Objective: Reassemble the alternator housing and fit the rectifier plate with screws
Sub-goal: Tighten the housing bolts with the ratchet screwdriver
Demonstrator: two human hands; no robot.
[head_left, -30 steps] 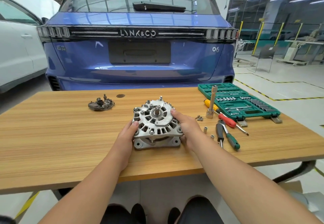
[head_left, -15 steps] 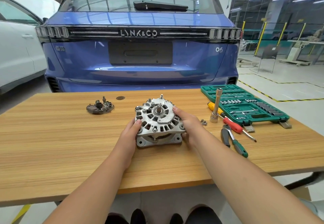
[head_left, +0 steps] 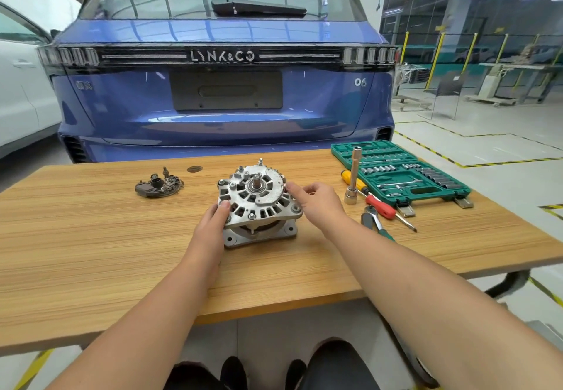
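Sitting at the centre of the frame on the wooden table (head_left: 91, 252), your alternator housing (head_left: 259, 203) is a pale grey cast-metal drum with slotted vents around its face, bolt heads at the rim and lugged feet below. Its shaft stub points up and slightly toward you, so the long axis stands nearly vertical. Your left hand (head_left: 213, 222) rests against the housing's left edge with fairly straight fingers, thumb on the rim. Your right hand (head_left: 316, 203) is at the right edge, fingers curled in a pinch at the rim; whether it holds anything I cannot tell. To the upper left lies the dark rectifier plate (head_left: 158, 187), well apart. At right, an open green socket case (head_left: 399, 173) holds rows of sockets and bits. Just before it stand an upright extension socket (head_left: 353, 176), a yellow-and-red screwdriver (head_left: 377, 203) and green-handled pliers (head_left: 376, 222). Behind the table is a blue car (head_left: 222, 90).
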